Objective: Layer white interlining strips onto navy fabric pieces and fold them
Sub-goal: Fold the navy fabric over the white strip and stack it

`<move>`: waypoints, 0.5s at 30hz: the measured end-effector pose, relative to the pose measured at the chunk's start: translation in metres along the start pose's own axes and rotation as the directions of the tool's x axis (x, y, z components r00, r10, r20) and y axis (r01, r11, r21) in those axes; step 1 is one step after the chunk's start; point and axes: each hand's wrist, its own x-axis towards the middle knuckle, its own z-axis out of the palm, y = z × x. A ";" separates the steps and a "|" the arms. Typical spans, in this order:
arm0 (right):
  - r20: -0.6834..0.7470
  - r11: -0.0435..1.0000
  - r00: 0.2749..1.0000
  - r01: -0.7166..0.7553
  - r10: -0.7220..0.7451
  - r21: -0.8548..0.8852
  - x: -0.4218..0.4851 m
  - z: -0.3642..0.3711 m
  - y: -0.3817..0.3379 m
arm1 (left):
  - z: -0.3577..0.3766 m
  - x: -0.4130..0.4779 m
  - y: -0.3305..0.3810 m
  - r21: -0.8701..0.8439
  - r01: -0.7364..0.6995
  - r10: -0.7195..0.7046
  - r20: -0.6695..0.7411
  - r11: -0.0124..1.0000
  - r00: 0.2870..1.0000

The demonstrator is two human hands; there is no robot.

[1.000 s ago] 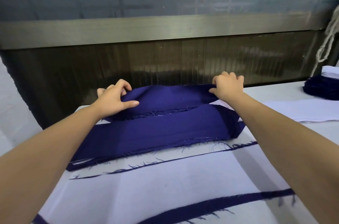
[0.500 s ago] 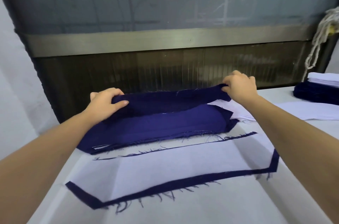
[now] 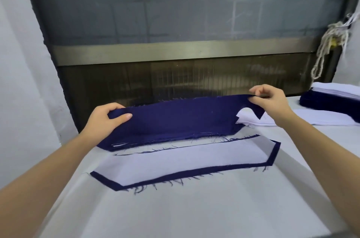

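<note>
A long navy fabric piece (image 3: 181, 117) is lifted off the far part of the table, its lower frayed edge still lying on a stack of navy pieces. My left hand (image 3: 105, 119) grips its left end, thumb on top. My right hand (image 3: 270, 99) pinches its right top corner. Nearer to me lies another navy piece (image 3: 140, 182) flat, covered by a white interlining strip (image 3: 185, 158) so that only a navy border shows. Loose white interlining strips (image 3: 303, 119) lie to the right, under my right wrist.
The white table (image 3: 194, 212) stretches toward me. A stack of navy and white pieces (image 3: 331, 97) sits at the far right. A dark machine front with a metal bar (image 3: 175, 50) stands behind the table. Knotted cord (image 3: 327, 47) hangs at the right.
Both hands have lifted the navy piece's far edge higher and spread it out, so it now stands up as a sheet. My view has shifted back, showing the whole layered piece in front.
</note>
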 end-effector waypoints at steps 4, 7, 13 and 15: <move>0.062 0.995 0.994 -0.090 0.088 0.047 -0.016 -0.014 -0.002 | 0.000 -0.015 0.002 -0.179 0.135 -0.145 -0.045 0.975 0.988; 0.038 0.993 0.992 -0.122 0.121 0.005 -0.022 -0.017 -0.001 | 0.000 -0.024 0.004 -0.216 0.146 -0.159 -0.043 0.965 0.986; 0.074 0.959 0.958 -0.270 0.277 -0.085 -0.027 -0.021 0.005 | -0.009 -0.032 0.008 -0.215 0.212 -0.197 0.087 0.953 0.976; 0.117 0.936 0.931 -0.331 0.345 -0.122 -0.028 -0.023 0.007 | -0.012 -0.034 0.006 -0.122 0.263 -0.242 0.163 0.957 0.957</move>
